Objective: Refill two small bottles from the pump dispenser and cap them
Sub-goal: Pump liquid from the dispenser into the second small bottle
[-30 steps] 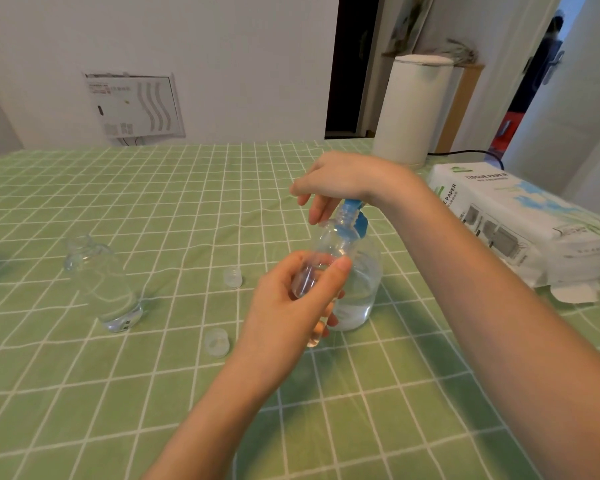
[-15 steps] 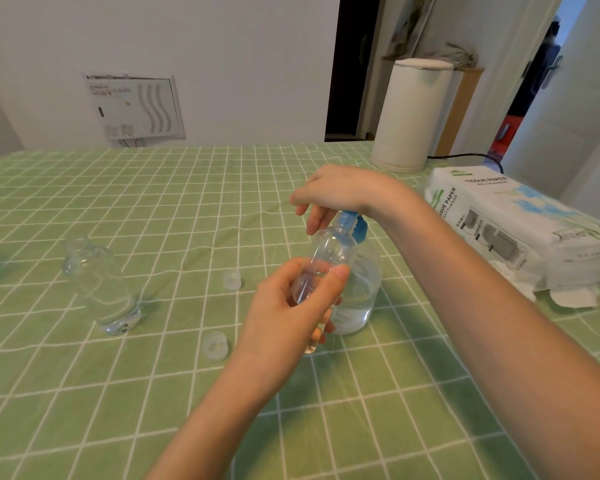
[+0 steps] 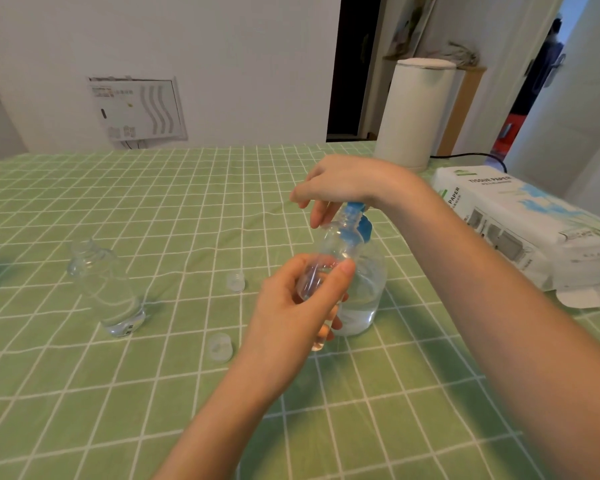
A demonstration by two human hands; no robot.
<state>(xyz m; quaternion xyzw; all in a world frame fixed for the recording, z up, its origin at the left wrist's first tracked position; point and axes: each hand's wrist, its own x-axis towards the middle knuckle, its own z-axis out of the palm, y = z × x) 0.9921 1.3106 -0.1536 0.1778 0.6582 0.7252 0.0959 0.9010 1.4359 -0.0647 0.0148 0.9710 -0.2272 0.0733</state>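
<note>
My left hand point(image 3: 293, 306) grips a small clear bottle point(image 3: 336, 247), tilted with its open neck just under the blue nozzle. Behind it stands the clear pump dispenser point(image 3: 366, 289) with a blue pump head point(image 3: 359, 221), partly filled with clear liquid. My right hand point(image 3: 340, 187) rests on top of the pump head, fingers hanging down over it. A second small clear bottle point(image 3: 108, 289) stands uncapped at the left on the green checked tablecloth point(image 3: 153, 220). Two small clear caps lie loose: one point(image 3: 235, 282) in the middle, one point(image 3: 219, 347) nearer me.
A white pack of tissue paper point(image 3: 520, 223) lies at the right edge of the table. A white cylindrical appliance point(image 3: 414, 112) with a black cord stands at the back right. A doorway opens behind it.
The view has shifted slightly. My right hand stays on the pump head and my left hand keeps the small bottle at the nozzle.
</note>
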